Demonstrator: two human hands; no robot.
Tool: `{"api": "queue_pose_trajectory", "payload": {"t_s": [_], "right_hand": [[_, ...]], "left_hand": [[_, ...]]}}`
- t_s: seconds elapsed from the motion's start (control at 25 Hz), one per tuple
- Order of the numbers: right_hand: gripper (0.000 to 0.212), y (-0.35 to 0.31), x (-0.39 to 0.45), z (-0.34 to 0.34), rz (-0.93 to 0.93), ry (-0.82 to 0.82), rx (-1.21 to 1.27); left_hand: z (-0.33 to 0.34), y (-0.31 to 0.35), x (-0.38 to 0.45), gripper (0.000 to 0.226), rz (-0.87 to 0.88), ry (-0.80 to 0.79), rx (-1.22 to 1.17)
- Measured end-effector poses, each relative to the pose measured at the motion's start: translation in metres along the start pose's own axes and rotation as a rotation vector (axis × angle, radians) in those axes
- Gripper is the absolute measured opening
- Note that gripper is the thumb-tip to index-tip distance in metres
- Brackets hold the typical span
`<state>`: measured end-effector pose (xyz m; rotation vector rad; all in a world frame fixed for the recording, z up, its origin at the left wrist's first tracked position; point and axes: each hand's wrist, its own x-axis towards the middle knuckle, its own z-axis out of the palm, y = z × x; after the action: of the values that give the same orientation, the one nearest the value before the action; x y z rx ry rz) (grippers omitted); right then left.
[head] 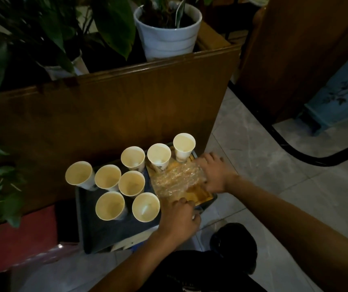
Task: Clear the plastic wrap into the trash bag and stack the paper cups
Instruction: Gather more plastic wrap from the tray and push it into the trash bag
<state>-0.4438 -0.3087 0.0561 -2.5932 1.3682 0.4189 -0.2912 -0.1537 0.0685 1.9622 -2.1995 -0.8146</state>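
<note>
Head view, plastic wrap [177, 178]: crumpled clear film lying on the right half of a dark tray [88, 224], over a yellow-orange patch; the two rear-right cups stand just behind it.
Head view, right hand [215, 175]: laid flat on the film's right edge, fingers spread and reaching toward the far cup; pressing rather than pinching, as far as can be told.
Head view, left hand [179, 220]: at the tray's near edge, fingers curled at the film's near corner; whether it already nips the film cannot be told.
Head view, paper cups [131, 183]: eight, upright, open, unstacked; six on the left half of the tray, two at the rear right.
Handling, wrap: probably very light, limp and clingy; likely best gathered from the edges inward into a wad and lifted clear.
Handling, cups: probably light and easily tipped or crushed; likely best held by the wall below the rim and nested.
Trash bag: not clearly identifiable; a dark mass [234, 245] beside the left forearm may be it.
Surroundings: wooden panel [116, 106] behind the tray; white plant pot [169, 34] above it; leaves at left; tiled floor [274, 186] at right.
In the way: the nearest cup sits just beside the left hand; dragging the film could topple the rear cups.
</note>
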Motion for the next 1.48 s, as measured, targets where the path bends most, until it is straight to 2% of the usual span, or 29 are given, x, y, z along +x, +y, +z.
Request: {"api": "queue_pose_trajectory", "payload": {"t_s": [0.04,0.12,0.2,0.28,0.4,0.48,0.6,0.84,0.96,1.08,1.16,1.24,1.32,1.44,1.48], "right_hand": [[0.104,-0.005,0.003,0.009,0.055,-0.098,0.0],[0.115,-0.014,0.007,0.031,0.141,-0.194,-0.022],[0.104,-0.022,0.006,0.048,0.226,-0.161,-0.041],[0.08,-0.029,0.002,0.058,0.308,-0.059,-0.083],[0.055,-0.033,-0.006,0.065,0.356,-0.008,-0.119],[0.055,-0.031,-0.014,0.069,0.349,-0.024,-0.131],[0.068,-0.03,-0.031,0.069,0.284,-0.026,-0.16],[0.057,-0.029,-0.069,0.07,0.176,0.16,-0.098],[0.043,-0.03,-0.089,0.078,0.094,0.266,-0.085],[0.04,-0.03,-0.101,0.085,0.038,0.346,-0.069],[0.026,-0.032,-0.108,0.083,0.005,0.446,-0.035],[0.024,-0.036,-0.116,0.08,-0.011,0.497,0.0],[0.033,-0.038,-0.124,0.074,-0.003,0.424,0.018],[0.053,-0.041,-0.13,0.063,0.021,0.181,0.091],[0.059,-0.042,-0.132,0.061,0.023,0.154,0.158]], "left_hand": [[0.003,-0.001,-0.002,0.035,-0.004,0.001,0.002],[0.008,-0.002,-0.006,0.037,-0.038,-0.028,0.014],[0.014,-0.004,-0.006,0.042,-0.099,-0.064,0.038],[0.017,-0.005,-0.004,0.052,-0.13,-0.05,0.066],[0.02,-0.007,0.004,0.082,-0.109,0.041,0.091],[0.022,-0.007,0.014,0.108,-0.12,0.046,0.102],[0.025,-0.004,0.033,0.135,-0.135,0.014,0.203],[0.031,-0.005,0.055,0.145,-0.141,-0.078,0.308],[0.039,-0.005,0.057,0.143,-0.061,-0.114,0.37],[0.045,-0.004,0.054,0.131,-0.042,-0.101,0.393],[0.045,-0.003,0.052,0.11,-0.061,-0.084,0.396],[0.043,-0.001,0.052,0.069,-0.042,-0.053,0.408],[0.04,-0.001,0.051,0.045,-0.015,-0.043,0.426],[0.038,-0.002,0.049,0.04,0.004,-0.09,0.382],[0.036,-0.003,0.049,0.039,-0.014,-0.113,0.331]]}}
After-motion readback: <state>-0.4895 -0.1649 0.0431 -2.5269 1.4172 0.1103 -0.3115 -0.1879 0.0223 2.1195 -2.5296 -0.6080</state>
